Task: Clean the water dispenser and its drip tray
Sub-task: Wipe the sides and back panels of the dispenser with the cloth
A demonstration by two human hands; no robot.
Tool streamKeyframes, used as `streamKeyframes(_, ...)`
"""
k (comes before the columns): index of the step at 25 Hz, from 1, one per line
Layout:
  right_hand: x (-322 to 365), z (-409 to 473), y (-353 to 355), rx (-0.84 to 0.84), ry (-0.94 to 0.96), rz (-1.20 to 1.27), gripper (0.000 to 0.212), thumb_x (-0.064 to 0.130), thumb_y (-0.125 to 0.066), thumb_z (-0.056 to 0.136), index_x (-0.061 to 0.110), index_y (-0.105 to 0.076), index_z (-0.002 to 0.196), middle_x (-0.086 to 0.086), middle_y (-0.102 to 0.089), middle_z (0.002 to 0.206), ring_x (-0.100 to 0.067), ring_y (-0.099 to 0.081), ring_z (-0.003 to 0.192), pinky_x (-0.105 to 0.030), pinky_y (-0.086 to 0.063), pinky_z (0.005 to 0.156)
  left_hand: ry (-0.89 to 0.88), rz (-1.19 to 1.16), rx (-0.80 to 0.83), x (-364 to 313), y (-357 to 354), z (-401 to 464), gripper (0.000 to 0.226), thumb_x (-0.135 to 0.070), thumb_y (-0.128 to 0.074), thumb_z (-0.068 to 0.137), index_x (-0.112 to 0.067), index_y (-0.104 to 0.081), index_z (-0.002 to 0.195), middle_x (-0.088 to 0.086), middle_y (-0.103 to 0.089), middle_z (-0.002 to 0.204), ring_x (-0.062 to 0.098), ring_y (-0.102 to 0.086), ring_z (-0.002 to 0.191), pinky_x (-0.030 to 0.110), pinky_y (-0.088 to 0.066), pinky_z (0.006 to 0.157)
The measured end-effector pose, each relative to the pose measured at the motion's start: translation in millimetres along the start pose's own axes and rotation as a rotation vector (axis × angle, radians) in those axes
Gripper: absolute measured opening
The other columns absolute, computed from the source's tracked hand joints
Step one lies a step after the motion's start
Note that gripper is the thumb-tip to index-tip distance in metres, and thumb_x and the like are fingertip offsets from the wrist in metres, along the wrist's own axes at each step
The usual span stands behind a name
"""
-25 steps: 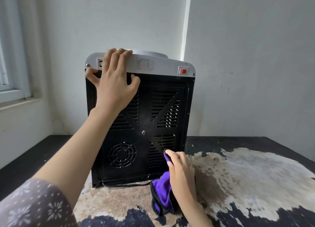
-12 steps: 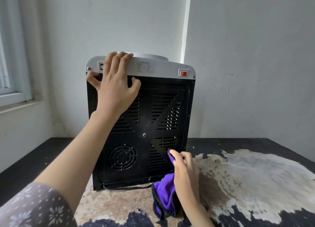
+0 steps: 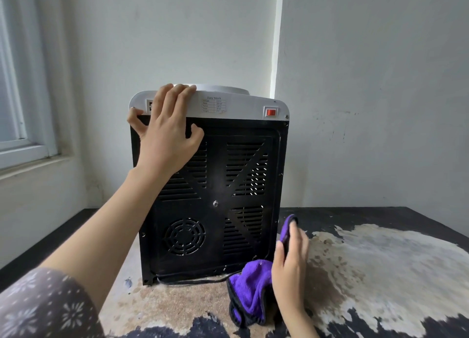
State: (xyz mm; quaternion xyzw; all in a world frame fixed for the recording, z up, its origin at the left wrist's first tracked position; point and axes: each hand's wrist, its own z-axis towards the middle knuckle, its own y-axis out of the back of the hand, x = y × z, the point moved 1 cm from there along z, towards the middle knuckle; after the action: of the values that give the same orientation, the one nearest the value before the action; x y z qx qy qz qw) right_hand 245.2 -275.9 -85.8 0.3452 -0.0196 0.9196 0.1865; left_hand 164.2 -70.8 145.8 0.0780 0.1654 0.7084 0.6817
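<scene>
1. Steadying the dispenser [image 3: 215,198] from behind: left hand [image 3: 167,137] spread flat on the upper back panel, fingers straight over the white top edge, thumb hooked at the corner, holding nothing.
2. Wiping low on the panel's right edge: right hand [image 3: 289,259] gripping the purple cloth [image 3: 251,287], one fold pinned under the fingers, the rest bunched below the palm on the table [image 3: 380,261].
3. Best done with long strokes along the vent slats, light pressure, clear of the cord [image 3: 193,281] just left of the cloth.
4. Drip tray out of sight, likely on the far side.
</scene>
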Motion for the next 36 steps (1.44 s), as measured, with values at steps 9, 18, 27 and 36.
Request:
streamKeyframes(9, 1, -11, -3, 0.416, 0.235, -0.24, 0.039, 0.008, -0.049, 0.083, 0.035, -0.053, 0.11, 0.018, -0.058, 0.097, -0.007, -0.058, 0.081, -0.023, -0.047, 0.072, 0.002, -0.035, 0.077, 6, 7, -43, 0.071, -0.029, -0.041, 0.079, -0.028, -0.023, 0.148, -0.01, -0.008, 0.159, 0.008, 0.004, 0.146, 0.044, -0.001, 0.113)
streamKeyframes(18, 51, -17, -23, 0.845, 0.499, -0.417, 0.055, -0.006, -0.036, 0.081, 0.025, -0.06, 0.12, 0.006, -0.061, 0.114, -0.02, -0.055, 0.103, -0.033, -0.034, 0.093, 0.331, -0.145, 0.293, 23, -16, -215, 0.071, -0.042, -0.029, 0.074, -0.041, -0.025, 0.145, -0.022, 0.005, 0.157, 0.007, 0.011, 0.145, 0.043, -0.005, 0.112)
streamKeyframes(27, 14, 25, 24, 0.876, 0.37, -0.868, 0.037, -0.002, -0.037, 0.086, 0.027, -0.053, 0.103, 0.008, -0.061, 0.103, -0.018, -0.057, 0.099, -0.036, -0.025, 0.077, 0.384, -0.094, 0.448, 35, -21, -233, 0.071, -0.045, -0.024, 0.078, -0.065, 0.013, 0.134, -0.029, 0.026, 0.15, -0.001, 0.027, 0.138, 0.042, 0.014, 0.112)
streamKeyframes(36, 52, -2, -19, 1.012, 0.509, -0.543, 0.05, -0.008, -0.034, 0.089, 0.021, -0.051, 0.126, 0.002, -0.059, 0.116, -0.018, -0.049, 0.101, -0.028, -0.028, 0.098, 0.343, -0.096, 0.443, 42, -23, -237, 0.074, -0.042, -0.026, 0.076, -0.059, 0.007, 0.14, -0.027, 0.019, 0.153, -0.003, 0.019, 0.14, 0.047, -0.002, 0.114)
